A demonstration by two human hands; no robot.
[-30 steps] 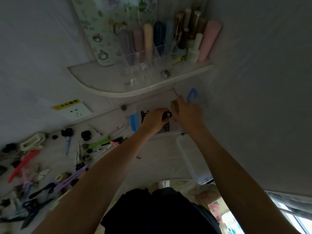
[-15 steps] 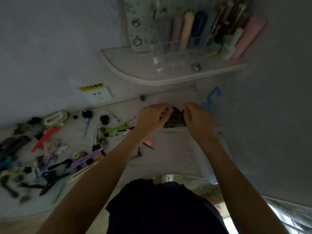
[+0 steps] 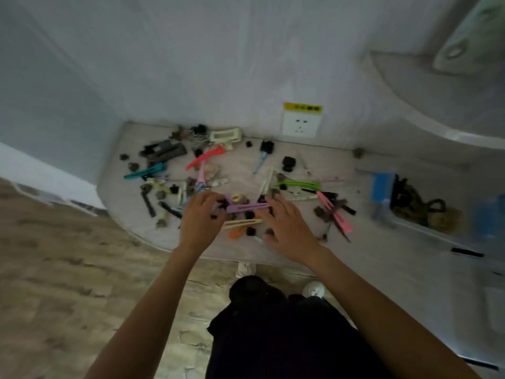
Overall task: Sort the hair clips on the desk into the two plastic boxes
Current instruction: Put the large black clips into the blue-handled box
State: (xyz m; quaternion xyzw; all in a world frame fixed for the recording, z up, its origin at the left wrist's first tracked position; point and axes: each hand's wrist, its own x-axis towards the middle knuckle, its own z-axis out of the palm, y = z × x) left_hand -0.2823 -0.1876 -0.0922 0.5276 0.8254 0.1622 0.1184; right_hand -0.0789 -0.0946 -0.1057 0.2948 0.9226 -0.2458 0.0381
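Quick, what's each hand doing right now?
Left hand: fingers curled at the purple clip's end; grip unclear.
Right hand: open, fingers spread over the clips, holding nothing.

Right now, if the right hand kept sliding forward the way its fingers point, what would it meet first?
The right hand points up-left across the desk. Its fingers already look to be at the right end of the purple clip, so that comes first; whether they touch it is unclear through the blur.
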